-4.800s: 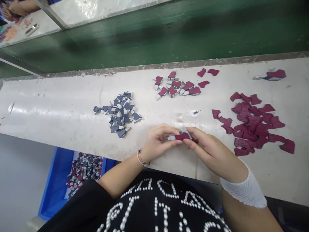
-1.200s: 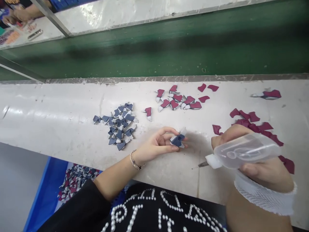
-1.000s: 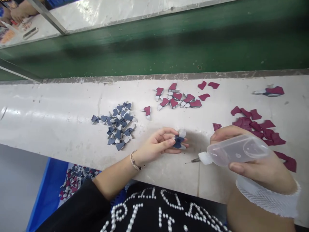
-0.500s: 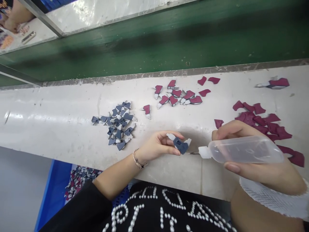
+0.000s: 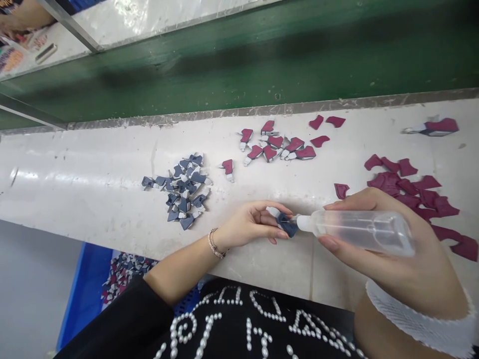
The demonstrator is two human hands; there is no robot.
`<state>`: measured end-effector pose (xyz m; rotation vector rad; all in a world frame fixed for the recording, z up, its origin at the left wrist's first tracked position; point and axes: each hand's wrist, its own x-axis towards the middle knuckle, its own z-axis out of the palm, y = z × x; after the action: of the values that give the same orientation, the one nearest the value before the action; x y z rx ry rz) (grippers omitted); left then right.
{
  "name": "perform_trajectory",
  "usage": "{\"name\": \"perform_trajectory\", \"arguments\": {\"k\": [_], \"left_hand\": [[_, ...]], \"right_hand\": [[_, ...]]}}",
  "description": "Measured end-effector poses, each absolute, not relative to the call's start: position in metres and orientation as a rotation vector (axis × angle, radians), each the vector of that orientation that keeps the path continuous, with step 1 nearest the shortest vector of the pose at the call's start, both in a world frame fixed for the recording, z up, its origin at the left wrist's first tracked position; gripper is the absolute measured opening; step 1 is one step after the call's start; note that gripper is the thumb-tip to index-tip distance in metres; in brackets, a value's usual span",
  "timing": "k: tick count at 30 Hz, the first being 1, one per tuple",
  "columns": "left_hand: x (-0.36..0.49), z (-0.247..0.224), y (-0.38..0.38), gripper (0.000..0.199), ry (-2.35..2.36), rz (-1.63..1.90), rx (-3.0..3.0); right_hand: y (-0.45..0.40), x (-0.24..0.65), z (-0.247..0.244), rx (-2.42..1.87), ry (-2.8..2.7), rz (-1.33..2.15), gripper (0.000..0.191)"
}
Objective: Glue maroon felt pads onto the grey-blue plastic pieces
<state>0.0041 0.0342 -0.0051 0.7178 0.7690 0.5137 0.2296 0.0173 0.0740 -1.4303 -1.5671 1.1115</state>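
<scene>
Between the thumb and fingers of my left hand [image 5: 251,227] is a small dark blue and light grey plastic part [image 5: 287,225]. My right hand [image 5: 389,249] grips a clear squeeze bottle [image 5: 366,230] with a white cap, tilted nearly level. The bottle's thin tip points at the part's dark blue face; whether it touches, I cannot tell. To the left lies a pile of similar blue and grey parts [image 5: 185,192]. Beyond my hands is a group of parts topped with maroon pieces [image 5: 275,142]. Loose maroon pieces [image 5: 407,192] lie beyond my right hand.
A blue crate [image 5: 75,299] full of mixed parts stands below the table [image 5: 93,184] at the left. One maroon-topped part [image 5: 439,127] lies apart at far right. A green strip [image 5: 239,75] runs along the back; another person's arm [image 5: 30,15] shows at top left.
My right hand has brought the bottle left, its tip now over the blue part. The part in my left hand has tipped slightly and shifted right.
</scene>
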Motion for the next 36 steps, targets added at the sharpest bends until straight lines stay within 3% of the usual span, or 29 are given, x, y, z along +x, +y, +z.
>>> {"name": "perform_trajectory", "arguments": {"k": [7,36], "left_hand": [[0.0035,-0.0011,0.0339,0.047,0.767,0.5,0.727],[0.0057,-0.0038,0.0332,0.047,0.807,0.525,0.768]], "right_hand": [[0.0188,0.2283,0.072,-1.409,-1.706,0.952,0.023],[0.0209,0.2254,0.0734,-1.353,-1.796,0.984,0.022]]}}
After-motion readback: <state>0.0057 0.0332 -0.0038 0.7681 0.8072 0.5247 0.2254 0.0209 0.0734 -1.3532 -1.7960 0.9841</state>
